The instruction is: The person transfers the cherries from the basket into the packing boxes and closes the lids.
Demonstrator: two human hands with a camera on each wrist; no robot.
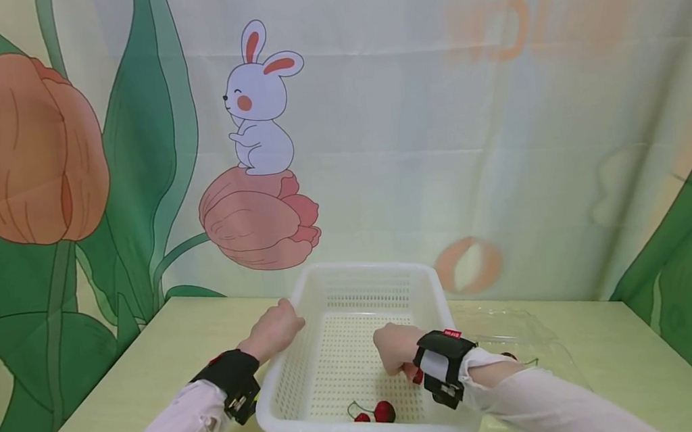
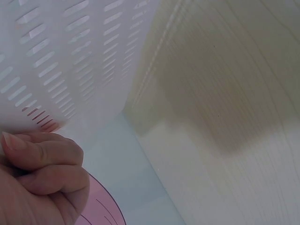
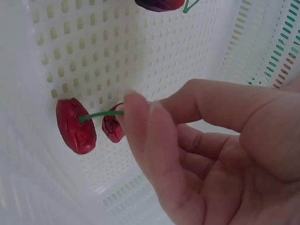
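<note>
A white perforated plastic basket (image 1: 338,428) stands on the table. At its left rim is my left hand (image 1: 274,330), fingers curled; the left wrist view shows that hand (image 2: 44,180) beside the slotted outer wall. Inside the basket, my right hand (image 3: 187,136) pinches a green stem (image 3: 104,114) between thumb and fingertips. A red cherry (image 3: 76,126) hangs on that stem, and another cherry (image 3: 112,129) shows partly behind the fingertips. Two more stemmed cherries (image 1: 384,412) lie near the basket's front wall. From the head, my right hand (image 1: 399,347) mostly covers the pinched fruit.
To the right of the basket sits a clear plastic container (image 1: 513,325), with a dark red cherry (image 1: 508,355) partly behind my right wrist. A printed curtain (image 1: 376,139) with a rabbit and tulips hangs behind the pale wood-grain table (image 1: 208,328).
</note>
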